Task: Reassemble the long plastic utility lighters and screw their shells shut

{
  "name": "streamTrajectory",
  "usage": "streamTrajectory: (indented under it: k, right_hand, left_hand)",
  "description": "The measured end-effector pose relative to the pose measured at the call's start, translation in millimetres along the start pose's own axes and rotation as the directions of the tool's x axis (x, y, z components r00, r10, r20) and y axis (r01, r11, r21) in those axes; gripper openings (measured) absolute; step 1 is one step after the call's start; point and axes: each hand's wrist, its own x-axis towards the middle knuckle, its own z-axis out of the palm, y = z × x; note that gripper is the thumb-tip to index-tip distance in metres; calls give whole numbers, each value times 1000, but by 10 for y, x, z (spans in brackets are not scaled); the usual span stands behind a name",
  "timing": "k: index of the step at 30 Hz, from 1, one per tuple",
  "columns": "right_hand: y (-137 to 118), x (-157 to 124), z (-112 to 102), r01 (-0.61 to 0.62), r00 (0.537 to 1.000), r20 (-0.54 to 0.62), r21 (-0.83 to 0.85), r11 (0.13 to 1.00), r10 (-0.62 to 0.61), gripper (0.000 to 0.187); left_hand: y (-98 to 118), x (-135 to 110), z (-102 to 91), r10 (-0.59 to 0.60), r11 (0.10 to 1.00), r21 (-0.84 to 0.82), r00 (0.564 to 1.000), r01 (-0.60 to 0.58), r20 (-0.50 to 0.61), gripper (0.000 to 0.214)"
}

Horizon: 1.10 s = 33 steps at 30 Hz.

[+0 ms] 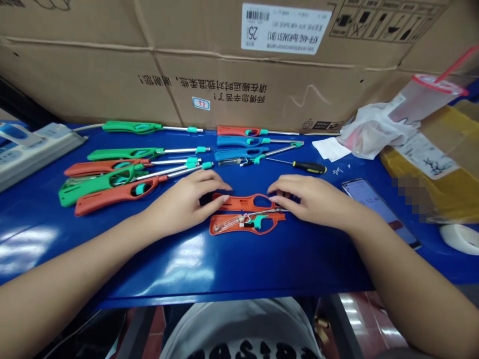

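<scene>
An orange lighter shell lies in two halves on the blue table (pixel 232 259). The empty half (pixel 245 202) lies farther from me, and the half with inner parts and a teal trigger (pixel 247 223) lies nearer. My left hand (pixel 187 199) rests palm down with fingers stretched, fingertips touching the left end of the empty half. My right hand (pixel 312 199) lies palm down too, its fingertips on the right end of that half by the thin metal tube.
Several green and orange long lighters (pixel 123 172) lie at the left, blue and orange ones (pixel 247 144) at the back. A screwdriver (pixel 299 165), a phone (pixel 377 207), a plastic bag (pixel 370 129) and a tape roll (pixel 462 238) sit right. A cardboard box (pixel 224 60) stands behind.
</scene>
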Motion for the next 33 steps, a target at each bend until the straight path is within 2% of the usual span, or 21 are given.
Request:
streamTrajectory:
  k: [3,8,11,16,20,24,33]
  right_hand:
    - [33,-69,-107,-26,999,-23,-3,1000,26,13]
    - [89,-159,-178,-60,979,200,55,997,48,11]
    - [82,-159,-154,-94,966,246,54,994,78,4]
    - [19,-133,-146,-123,963,245,19,992,115,11]
    - [-7,-101,-124,-120,968,225,38,992,109,14]
    - [-7,-72,-74,-94,980,182,71,993,80,15]
    - [-20,-72,-72,-58,998,39,11,998,57,14]
  left_hand:
    - [42,-6,-21,49,996,71,996,-44,-71,23]
    - [54,-30,-14,138,985,107,990,-136,-18,18]
    - [20,-36,22,145,983,111,989,-145,10,19]
    - [-41,-26,54,115,987,114,993,-111,-30,20]
    - [-103,-19,66,74,993,100,996,-70,-41,33]
    - [-145,-15,92,89,996,-18,996,-89,8,25]
    - [-136,-9,136,-48,967,-250,998,57,40,29]
